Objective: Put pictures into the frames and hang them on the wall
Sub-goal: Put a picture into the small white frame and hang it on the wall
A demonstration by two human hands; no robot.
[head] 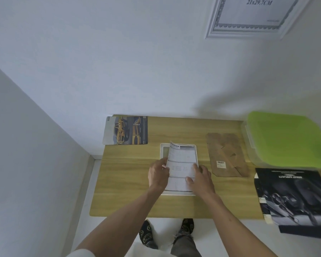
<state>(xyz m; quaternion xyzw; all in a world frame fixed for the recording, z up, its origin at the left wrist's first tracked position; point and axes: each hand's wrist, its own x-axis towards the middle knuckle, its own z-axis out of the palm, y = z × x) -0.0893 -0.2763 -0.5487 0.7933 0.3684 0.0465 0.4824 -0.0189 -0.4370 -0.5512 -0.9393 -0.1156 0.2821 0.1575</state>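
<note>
A white picture frame (163,148) lies flat in the middle of the wooden table (130,182). Over it sits a printed page (182,160) with a table of text, its upper left corner lifted. My left hand (158,174) pinches the page's left edge. On the page's lower right part, my right hand (200,178) presses with thumb and fingers. A second white frame (248,17) hangs on the wall above, holding a bordered sheet. A brown backing board (226,156) with a small label lies to the right of the frame.
A picture of a yellow car (126,130) lies at the table's back left corner. A box with a green lid (285,138) stands at the right, and dark magazines (293,199) lie in front of it. Walls close in at the left and back.
</note>
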